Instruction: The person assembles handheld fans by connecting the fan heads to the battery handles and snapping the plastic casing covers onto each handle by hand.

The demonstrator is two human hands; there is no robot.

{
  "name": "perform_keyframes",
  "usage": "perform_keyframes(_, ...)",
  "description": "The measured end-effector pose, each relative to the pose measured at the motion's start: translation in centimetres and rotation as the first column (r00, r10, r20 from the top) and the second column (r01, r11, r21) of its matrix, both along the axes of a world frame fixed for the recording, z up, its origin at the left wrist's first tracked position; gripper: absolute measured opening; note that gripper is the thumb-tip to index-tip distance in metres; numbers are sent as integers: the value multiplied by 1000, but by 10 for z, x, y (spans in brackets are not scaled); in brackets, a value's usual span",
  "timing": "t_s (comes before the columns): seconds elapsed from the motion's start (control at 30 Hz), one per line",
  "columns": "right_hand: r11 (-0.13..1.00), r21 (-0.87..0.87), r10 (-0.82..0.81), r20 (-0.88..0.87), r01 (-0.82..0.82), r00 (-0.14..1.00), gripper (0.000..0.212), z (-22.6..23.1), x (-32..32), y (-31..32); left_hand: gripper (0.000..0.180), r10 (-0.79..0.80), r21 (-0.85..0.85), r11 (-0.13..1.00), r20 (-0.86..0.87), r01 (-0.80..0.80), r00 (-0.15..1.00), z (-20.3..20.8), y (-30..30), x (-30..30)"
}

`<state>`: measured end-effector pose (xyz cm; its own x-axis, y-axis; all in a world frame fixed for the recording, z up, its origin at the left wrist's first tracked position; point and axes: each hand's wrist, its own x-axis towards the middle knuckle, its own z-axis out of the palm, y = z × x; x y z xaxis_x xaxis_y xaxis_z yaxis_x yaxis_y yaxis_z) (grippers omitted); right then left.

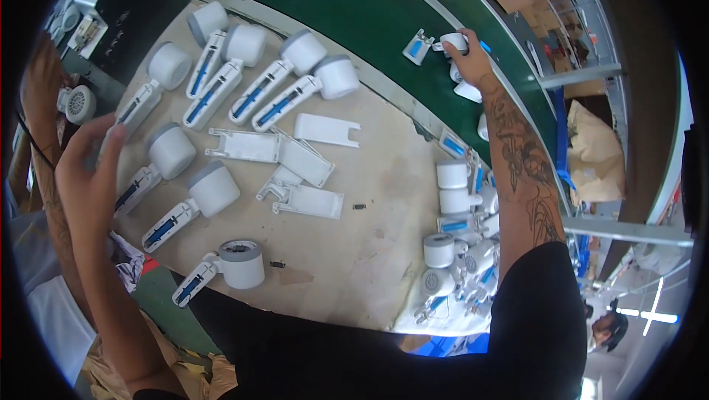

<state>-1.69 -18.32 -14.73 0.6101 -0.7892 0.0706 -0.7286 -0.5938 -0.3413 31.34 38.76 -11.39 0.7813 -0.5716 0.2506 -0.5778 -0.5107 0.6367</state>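
My left hand [87, 175] has its thumb and fingers around the handle end of a white handheld fan [168, 66], whose round head points away from me. At the far right, my right hand [471, 60] is closed on the round head of another white handheld fan [452, 42] above the green surface. Several more handheld fans lie on the beige table, among them one with its head facing up [244, 265]. Their handles stand uncovered, with blue strips inside. In the middle are several loose white handle covers [326, 130].
Many fans are piled [450, 252] at the table's right edge. Two small dark parts [359, 206] lie on the tabletop [369, 267]. A co-worker's hand [43, 79] is at the left beside a fan [77, 104]. A black box [125, 12] stands at the back left.
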Motion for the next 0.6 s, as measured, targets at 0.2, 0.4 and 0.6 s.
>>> perform_keyframes(0.2,991,1,132,164,-134,978,56,19,-30,118,16,-48,-357,934,-105,7,993,18,38,-54)
perform_keyframes(0.4,932,110,349,-28,-345,937,57,44,-52,230,16,-412,-323,874,-92,364,907,16,3,-137)
perform_keyframes(0.6,923,104,331,280,-371,901,61,87,-66,303,64,-545,-136,817,136,560,828,31,-43,-211)
